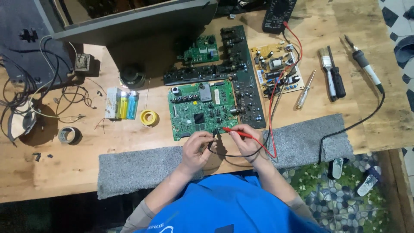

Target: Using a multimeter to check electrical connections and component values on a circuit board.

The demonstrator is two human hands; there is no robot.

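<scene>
White blister pack (pixel 113 102) left of board; multimeter screen hidden.

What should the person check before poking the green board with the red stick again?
1. Red probe gripped in the right hand: ok.
2. Black probe in the left hand: cannot tell; its fingers hide most of it.
3. Red probe tip on the green circuit board, near its bottom edge: ok.
4. Red lead running up to the black multimeter: ok.
5. Multimeter dial setting: cannot tell, too small.
6. Soldering iron lying away from both hands: ok.
</scene>
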